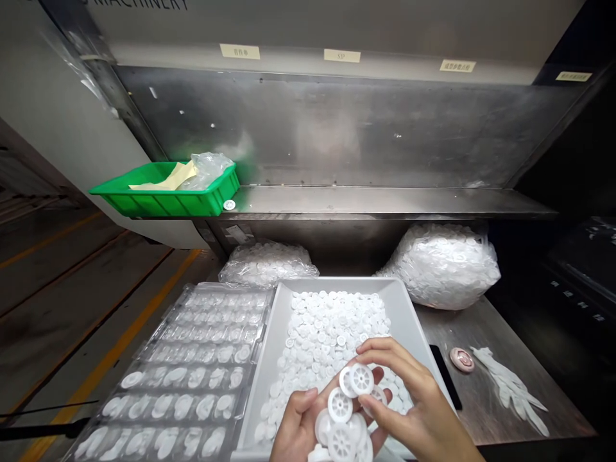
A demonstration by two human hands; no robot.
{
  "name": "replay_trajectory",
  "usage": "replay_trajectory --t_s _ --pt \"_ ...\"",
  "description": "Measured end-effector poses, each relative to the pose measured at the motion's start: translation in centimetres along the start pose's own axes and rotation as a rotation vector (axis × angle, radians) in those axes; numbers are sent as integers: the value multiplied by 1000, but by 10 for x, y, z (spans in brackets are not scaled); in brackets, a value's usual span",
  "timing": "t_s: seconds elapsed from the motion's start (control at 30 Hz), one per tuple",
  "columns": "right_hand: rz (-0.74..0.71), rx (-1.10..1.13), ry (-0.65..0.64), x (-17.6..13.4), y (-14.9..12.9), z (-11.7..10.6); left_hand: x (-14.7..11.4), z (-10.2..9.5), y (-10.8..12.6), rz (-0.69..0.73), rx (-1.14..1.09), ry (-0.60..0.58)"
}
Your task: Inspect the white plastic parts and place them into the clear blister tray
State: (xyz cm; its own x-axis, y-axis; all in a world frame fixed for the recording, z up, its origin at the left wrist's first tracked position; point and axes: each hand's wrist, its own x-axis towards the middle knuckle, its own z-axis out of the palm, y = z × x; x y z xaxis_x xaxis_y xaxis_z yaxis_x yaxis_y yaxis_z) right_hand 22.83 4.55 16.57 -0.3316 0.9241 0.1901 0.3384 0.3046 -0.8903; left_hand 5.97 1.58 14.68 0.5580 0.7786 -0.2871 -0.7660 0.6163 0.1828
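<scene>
Several small white plastic wheels (340, 405) with spoked centres lie heaped in my left hand (301, 420), which is cupped palm up with its fingers curled under them. My right hand (416, 398) reaches over from the right, its thumb and fingers bent around a spoked white wheel (362, 380) at the top of the heap. Both hands are above the near part of a light grey bin (418, 346). Many more white wheels (332, 321) lie loose inside it. My left fingers are partly hidden by the wheels.
Left of the bin are clear plastic trays (192, 366) with rows of white parts. Behind stand two filled plastic bags (269, 263), (445, 266). A green basket (168, 202) sits on the metal shelf (366, 200). Rightward lie a dark flat object (445, 378), tape roll (462, 360) and white gloves (513, 388).
</scene>
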Motion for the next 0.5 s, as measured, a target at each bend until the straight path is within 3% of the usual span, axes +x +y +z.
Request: replay_trajectory --t_s 0.5 --pt "60 216 52 1 4 4 -1 1 0 -30 -28 -13"
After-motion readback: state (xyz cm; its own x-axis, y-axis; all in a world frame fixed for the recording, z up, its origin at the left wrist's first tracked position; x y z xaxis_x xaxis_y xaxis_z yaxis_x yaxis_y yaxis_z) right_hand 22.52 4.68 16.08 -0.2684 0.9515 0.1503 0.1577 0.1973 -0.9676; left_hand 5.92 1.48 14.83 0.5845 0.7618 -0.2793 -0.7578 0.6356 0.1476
